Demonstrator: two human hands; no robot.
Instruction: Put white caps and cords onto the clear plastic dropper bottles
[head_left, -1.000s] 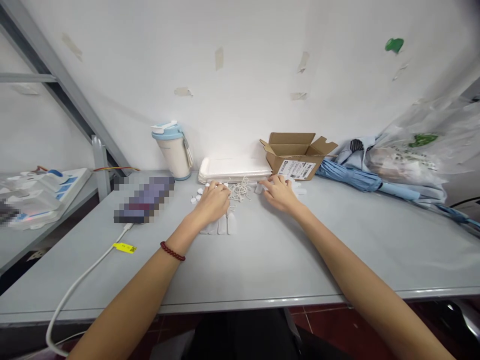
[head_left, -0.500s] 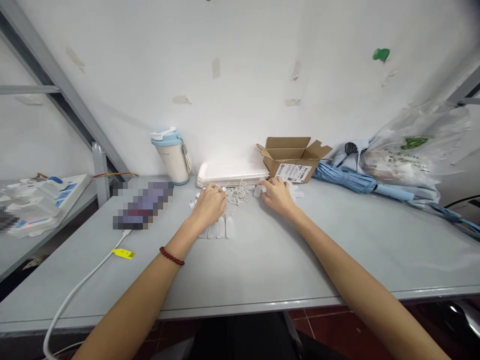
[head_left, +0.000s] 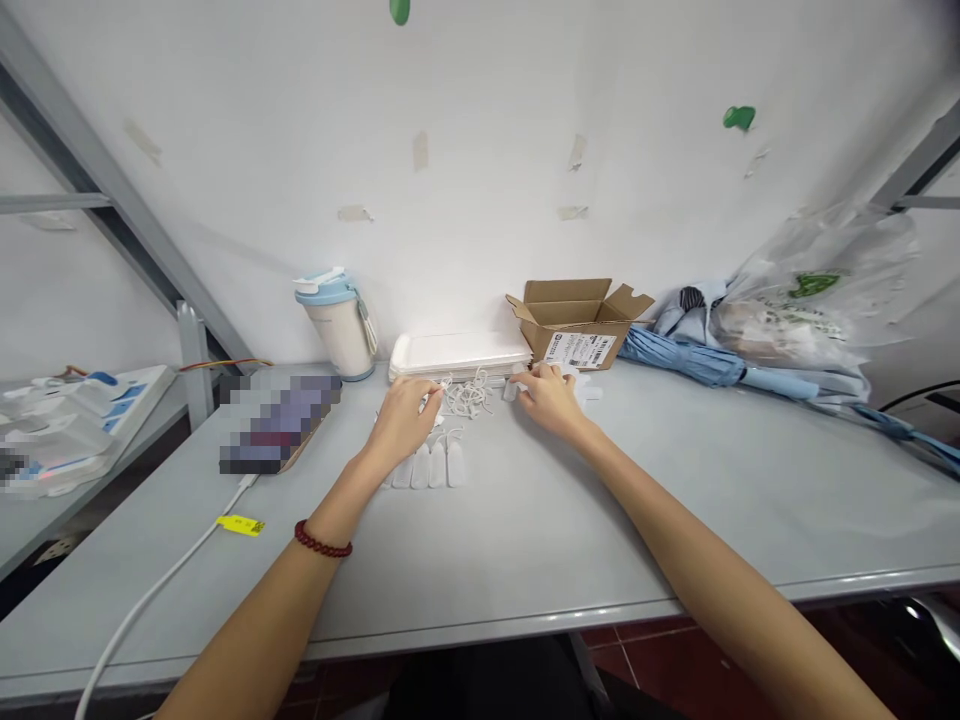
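My left hand [head_left: 405,412] is over the left side of a heap of white cords [head_left: 469,395]. Its thumb and forefinger are pinched together, and whatever lies between them is too small to make out. Below it, several flat, frosted plastic pieces with rounded ends [head_left: 437,466] lie side by side in a row, white cord at their tops. My right hand [head_left: 553,402] rests in front of the cardboard box, fingers bent and closed at a frosted plastic piece [head_left: 513,389]. More such pieces [head_left: 591,390] lie partly hidden behind that hand.
A white stack of flat items [head_left: 457,350] is against the wall beside the open cardboard box [head_left: 581,345]. A tumbler [head_left: 341,330] and a pixelated phone-like device [head_left: 281,425] with a white cable [head_left: 172,578] are at left. A blue umbrella [head_left: 697,362] and plastic bag [head_left: 817,300] are at right.
My left hand has drawn slightly left, its thumb and forefinger now showing pinched, and more of the row below is uncovered. My right hand stays at the frosted pieces. The view has tilted slightly upward.
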